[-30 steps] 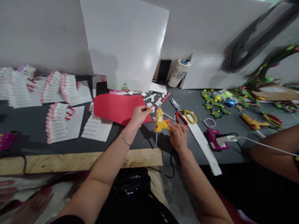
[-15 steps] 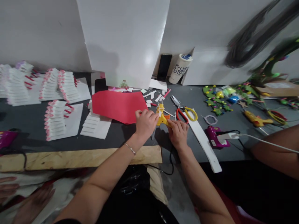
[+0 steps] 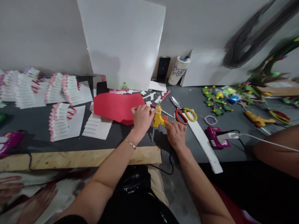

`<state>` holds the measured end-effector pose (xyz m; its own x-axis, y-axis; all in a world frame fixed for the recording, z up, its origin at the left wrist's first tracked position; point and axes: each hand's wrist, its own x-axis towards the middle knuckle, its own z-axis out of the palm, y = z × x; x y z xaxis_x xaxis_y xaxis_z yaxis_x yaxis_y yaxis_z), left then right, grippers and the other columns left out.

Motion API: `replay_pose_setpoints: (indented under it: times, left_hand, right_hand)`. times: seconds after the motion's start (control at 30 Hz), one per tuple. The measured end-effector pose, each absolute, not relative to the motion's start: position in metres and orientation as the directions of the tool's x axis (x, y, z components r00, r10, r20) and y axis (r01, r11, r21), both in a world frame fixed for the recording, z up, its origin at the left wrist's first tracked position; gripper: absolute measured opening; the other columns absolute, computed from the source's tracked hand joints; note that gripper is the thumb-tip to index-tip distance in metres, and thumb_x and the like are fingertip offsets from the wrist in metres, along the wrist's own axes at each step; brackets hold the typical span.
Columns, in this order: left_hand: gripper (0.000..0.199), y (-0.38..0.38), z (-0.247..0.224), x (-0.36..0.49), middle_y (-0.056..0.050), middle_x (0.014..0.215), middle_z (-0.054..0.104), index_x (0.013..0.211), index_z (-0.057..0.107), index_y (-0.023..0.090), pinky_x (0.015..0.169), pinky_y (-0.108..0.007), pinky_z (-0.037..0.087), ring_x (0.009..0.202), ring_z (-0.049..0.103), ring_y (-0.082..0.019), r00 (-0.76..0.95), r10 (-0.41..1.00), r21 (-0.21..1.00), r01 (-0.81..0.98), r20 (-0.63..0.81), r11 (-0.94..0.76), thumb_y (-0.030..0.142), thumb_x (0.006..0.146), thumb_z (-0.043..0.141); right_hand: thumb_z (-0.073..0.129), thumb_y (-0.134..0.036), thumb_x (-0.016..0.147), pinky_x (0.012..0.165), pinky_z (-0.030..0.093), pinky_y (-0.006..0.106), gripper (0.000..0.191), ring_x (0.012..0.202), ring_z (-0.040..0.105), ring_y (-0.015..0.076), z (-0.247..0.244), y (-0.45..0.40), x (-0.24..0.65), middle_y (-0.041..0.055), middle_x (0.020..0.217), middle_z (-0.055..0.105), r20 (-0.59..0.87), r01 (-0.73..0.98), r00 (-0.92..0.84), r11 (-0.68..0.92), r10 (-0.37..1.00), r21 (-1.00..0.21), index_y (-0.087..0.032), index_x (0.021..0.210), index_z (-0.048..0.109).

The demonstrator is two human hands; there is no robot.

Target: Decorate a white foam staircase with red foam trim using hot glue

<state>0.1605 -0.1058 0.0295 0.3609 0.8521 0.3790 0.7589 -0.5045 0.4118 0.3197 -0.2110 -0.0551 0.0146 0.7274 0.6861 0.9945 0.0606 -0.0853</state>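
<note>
My right hand (image 3: 176, 134) is wrapped round the handle of a yellow glue gun (image 3: 159, 118) with an orange trigger. A grey glue stick stands down from the gun beside my left hand. My left hand (image 3: 142, 117) is closed in a pinch just left of the gun's body; what sits between its fingertips is too small to make out. Under and behind that hand lies a red sheet (image 3: 116, 107) with angled edges. Small white scraps (image 3: 151, 95) are strewn beyond the gun. Red-and-yellow-handled scissors (image 3: 183, 114) rest to its right.
White card pieces with pink-tipped strips (image 3: 59, 121) stand at left. A wooden board (image 3: 93, 158) lies along the front edge, a white strip (image 3: 205, 144) to the right. A purple power socket (image 3: 216, 137), a cup (image 3: 178, 71) and a phone (image 3: 163, 69) are around. Other people's arms show at both sides.
My left hand has drawn slightly left and up, off the gun's body. The gun has shifted a little to the left in my right hand. The view has moved slightly.
</note>
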Motion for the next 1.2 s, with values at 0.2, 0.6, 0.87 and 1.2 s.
replay_pose_setpoints:
  times: [0.2,0.6,0.87,1.2]
  left_hand:
    - [0.021,-0.098,0.027,0.158,-0.005,0.086,0.07,0.083,0.067,0.021,0.092,-0.041,0.032,0.092,0.061,-0.023,0.352,0.848,0.428,0.747,0.396,-0.51,0.027,0.098,0.053]
    - [0.014,-0.104,0.027,0.166,-0.005,0.089,0.071,0.087,0.07,0.019,0.083,-0.036,0.037,0.093,0.063,-0.022,0.393,0.878,0.536,0.696,0.272,-0.478,0.03,0.092,0.064]
    - [0.015,-0.091,0.026,0.162,-0.004,0.079,0.07,0.073,0.067,0.018,0.072,-0.03,0.04,0.076,0.061,-0.018,0.337,0.905,0.683,0.599,0.258,-0.418,0.02,0.087,0.065]
    - [0.019,-0.091,0.021,0.157,-0.006,0.085,0.072,0.084,0.073,0.018,0.08,-0.033,0.04,0.084,0.063,-0.02,0.347,0.858,0.6,0.613,0.379,-0.513,0.026,0.095,0.059]
  right_hand:
    - [0.055,-0.018,0.095,0.09,0.035,0.035,0.027,0.1,0.057,0.0215,-0.054,-0.21,0.32,0.0071,0.105,0.073,0.714,0.994,-0.012,0.089,0.7,-0.071,-0.024,0.119,0.065]
    - [0.052,-0.013,0.095,0.087,0.036,0.034,0.029,0.099,0.057,0.0213,-0.05,-0.214,0.318,0.008,0.105,0.073,0.716,0.99,-0.081,0.137,0.693,-0.02,-0.021,0.121,0.063]
    - [0.056,-0.016,0.094,0.086,0.036,0.034,0.03,0.098,0.058,0.0215,-0.051,-0.214,0.319,0.0073,0.104,0.073,0.741,0.987,-0.066,0.153,0.668,-0.05,-0.024,0.123,0.062]
    - [0.056,-0.016,0.094,0.086,0.035,0.035,0.033,0.098,0.058,0.0216,-0.053,-0.211,0.319,0.0072,0.104,0.073,0.72,0.985,-0.052,0.154,0.692,-0.076,-0.024,0.126,0.061]
